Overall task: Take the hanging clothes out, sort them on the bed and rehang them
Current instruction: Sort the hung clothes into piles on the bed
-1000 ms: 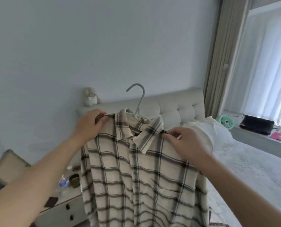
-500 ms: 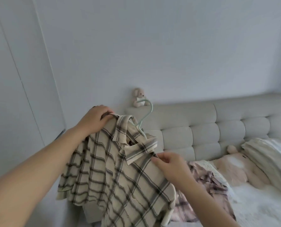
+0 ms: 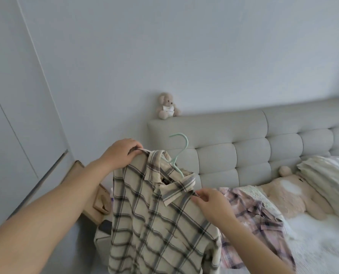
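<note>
A cream shirt with dark checks [image 3: 156, 220] hangs in front of me on a pale green hanger [image 3: 179, 153], whose hook sticks up above the collar. My left hand [image 3: 121, 153] grips the shirt's left shoulder. My right hand [image 3: 210, 204] pinches the right shoulder just below the collar. The shirt tilts down to the right. On the bed [image 3: 322, 254] behind my right hand lies a pink checked garment [image 3: 259, 218].
A padded grey headboard [image 3: 243, 145] runs along the wall, with a small teddy bear [image 3: 167, 106] on its top edge. A large plush toy [image 3: 295, 194] and folded bedding [image 3: 330, 175] lie on the bed at right. White wardrobe doors [image 3: 12, 115] stand at left.
My view swung left from the window side to the wardrobe and headboard. The shirt went with both hands, which keep their hold; it now tilts lower on the right.
</note>
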